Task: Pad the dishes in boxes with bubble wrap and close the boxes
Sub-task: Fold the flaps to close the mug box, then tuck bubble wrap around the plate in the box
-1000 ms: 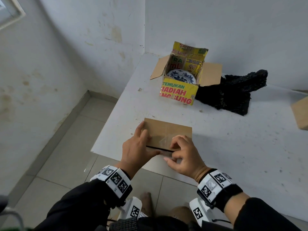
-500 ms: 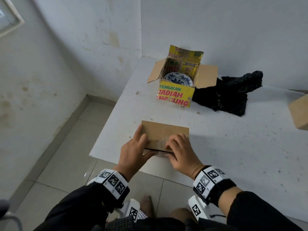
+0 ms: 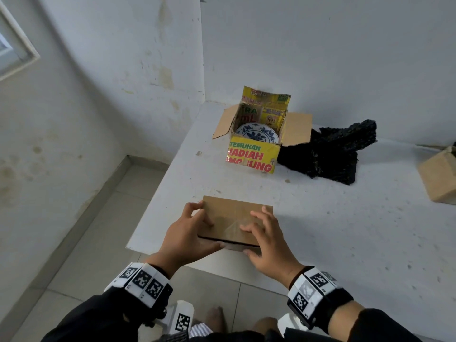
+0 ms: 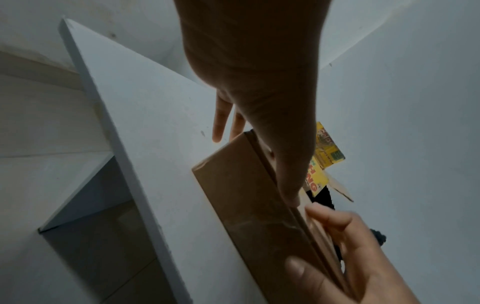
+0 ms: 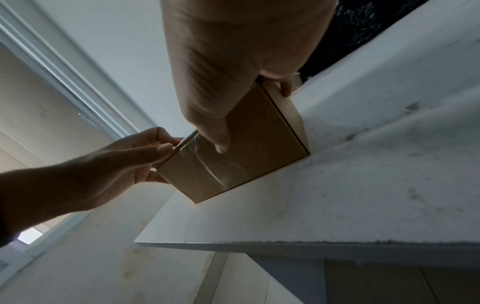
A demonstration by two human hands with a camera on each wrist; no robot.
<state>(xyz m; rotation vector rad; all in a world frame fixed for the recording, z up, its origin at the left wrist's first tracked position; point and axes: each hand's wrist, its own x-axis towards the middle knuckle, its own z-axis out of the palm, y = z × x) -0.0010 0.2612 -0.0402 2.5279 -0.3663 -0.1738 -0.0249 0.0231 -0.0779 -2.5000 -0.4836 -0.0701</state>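
A flat brown cardboard box lies at the near edge of the white table, lid down, with a thin dark gap along its front. My left hand grips its near left corner, fingers on the lid and thumb along the front edge. My right hand holds the right part, fingers spread on the lid, thumb on the front face. Further back stands an open yellow box with a blue-and-white plate inside. Black bubble wrap lies just right of it.
Another brown box sits at the table's right edge. The table stands in a corner between white walls. Tiled floor lies left of and below the near edge.
My right hand's fingers have moved from the box's front edge up onto the lid. My left hand has slid further over the left corner. The front gap looks narrower.
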